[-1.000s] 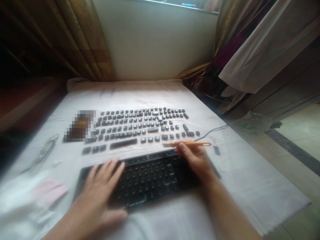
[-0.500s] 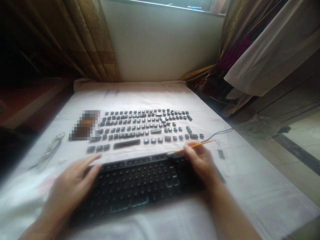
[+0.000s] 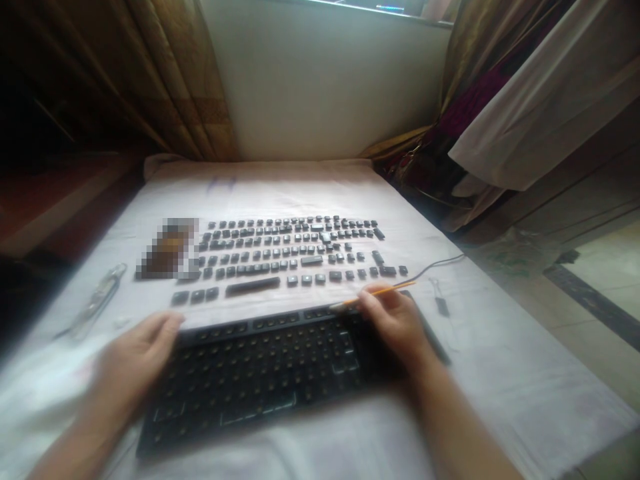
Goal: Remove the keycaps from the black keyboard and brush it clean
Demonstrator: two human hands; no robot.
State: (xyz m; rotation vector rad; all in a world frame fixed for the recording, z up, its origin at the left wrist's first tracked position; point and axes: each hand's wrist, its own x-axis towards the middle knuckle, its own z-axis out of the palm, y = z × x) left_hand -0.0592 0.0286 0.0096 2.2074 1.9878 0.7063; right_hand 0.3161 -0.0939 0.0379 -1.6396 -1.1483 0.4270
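Observation:
A black keyboard (image 3: 260, 367) with its keycaps off lies in front of me, tilted slightly, its bare key posts showing. My right hand (image 3: 393, 320) is closed around a thin paintbrush (image 3: 377, 293) with an orange handle. The brush tip points left, over the keyboard's top edge at the right. At the keyboard's upper left corner is my left hand (image 3: 143, 350), thumb and fingers drawn together on the edge. Beyond the keyboard, loose black keycaps (image 3: 313, 261) are laid out in rows on the white cloth, with the long spacebar (image 3: 253, 287) nearest.
The white cloth (image 3: 500, 373) covers the surface. A pixelated dark object (image 3: 167, 250) lies left of the keycaps, near a clear bundle with a cord (image 3: 97, 300). At the right are a black binder clip (image 3: 441, 305) and a cable (image 3: 435, 263). Curtains (image 3: 200, 100) hang behind.
My left hand has drawn its spread thumb and fingers together and shifted left at the keyboard's corner. My right hand, with the paintbrush, has moved slightly left.

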